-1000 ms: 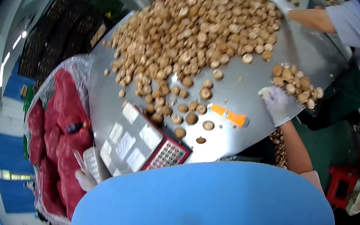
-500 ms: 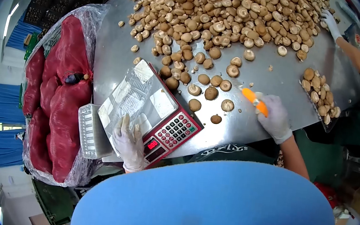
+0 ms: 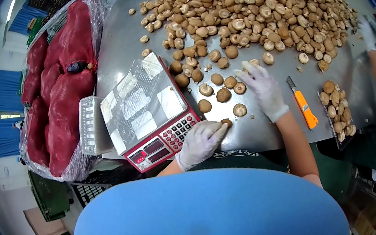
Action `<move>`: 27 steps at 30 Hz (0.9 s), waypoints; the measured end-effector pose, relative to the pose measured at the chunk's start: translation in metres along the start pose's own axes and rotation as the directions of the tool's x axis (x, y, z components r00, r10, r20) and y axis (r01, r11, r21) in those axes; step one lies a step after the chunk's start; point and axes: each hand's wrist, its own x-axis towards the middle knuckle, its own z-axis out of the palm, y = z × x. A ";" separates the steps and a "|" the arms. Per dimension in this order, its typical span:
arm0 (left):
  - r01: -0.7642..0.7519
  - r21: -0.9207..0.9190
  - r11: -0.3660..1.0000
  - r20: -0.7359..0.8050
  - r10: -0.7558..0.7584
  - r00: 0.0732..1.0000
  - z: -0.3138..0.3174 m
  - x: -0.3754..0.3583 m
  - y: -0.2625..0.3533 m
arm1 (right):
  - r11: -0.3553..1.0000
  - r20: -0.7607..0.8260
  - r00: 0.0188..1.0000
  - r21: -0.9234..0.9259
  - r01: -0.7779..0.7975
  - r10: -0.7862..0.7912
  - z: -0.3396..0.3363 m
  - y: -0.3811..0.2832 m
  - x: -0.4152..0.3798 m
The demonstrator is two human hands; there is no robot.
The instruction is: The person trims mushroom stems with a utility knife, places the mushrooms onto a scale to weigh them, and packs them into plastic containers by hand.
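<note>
My left hand, in a whitish glove, pinches a small brown mushroom at the table's near edge, just right of the scale. My gloved right hand reaches over the loose mushrooms, its fingertips at a mushroom that they partly cover. An orange knife lies on the metal table to the right of that hand. On the scale's plate rests a clear plastic tray. Several loose mushrooms lie between the scale and my right hand.
A large mushroom pile covers the far side. Red net sacks in clear plastic stand at left, beside stacked clear trays. At right are a filled mushroom tray and a co-worker's gloved hand.
My left hand has moved right from the plastic tray to the small mushroom. My right hand has let go of the orange knife, now on the table, and moved up and left.
</note>
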 end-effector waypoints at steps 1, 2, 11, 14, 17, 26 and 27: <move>-0.016 0.061 0.998 0.050 0.013 0.999 0.006 -0.002 0.002 | 0.997 0.045 0.998 -0.059 0.054 -0.051 0.025 0.012 0.004; -0.007 0.110 0.994 0.054 0.001 0.999 0.010 -0.003 0.005 | 0.987 0.092 0.991 -0.116 0.110 -0.099 0.040 0.017 0.007; 0.184 0.232 0.955 0.137 -0.219 0.966 0.028 0.057 -0.005 | 0.931 -0.008 0.975 0.299 -0.209 0.221 0.012 0.005 -0.007; 0.340 0.359 0.869 0.235 -0.437 0.868 0.044 0.076 -0.014 | 0.873 0.029 0.940 0.360 -0.328 0.341 0.009 0.007 -0.018; 0.336 0.207 0.919 0.328 -0.388 0.861 0.039 0.076 -0.014 | 0.706 0.203 0.849 0.479 -0.521 0.488 0.006 0.019 -0.024; 0.441 -0.362 0.821 0.314 -0.339 0.887 0.016 0.025 0.018 | 0.870 0.307 0.942 0.416 -0.264 0.139 0.032 -0.013 0.056; 0.427 -0.390 0.816 0.312 -0.319 0.895 0.017 0.019 0.018 | 0.958 0.105 0.992 0.285 0.039 -0.072 0.051 -0.017 0.063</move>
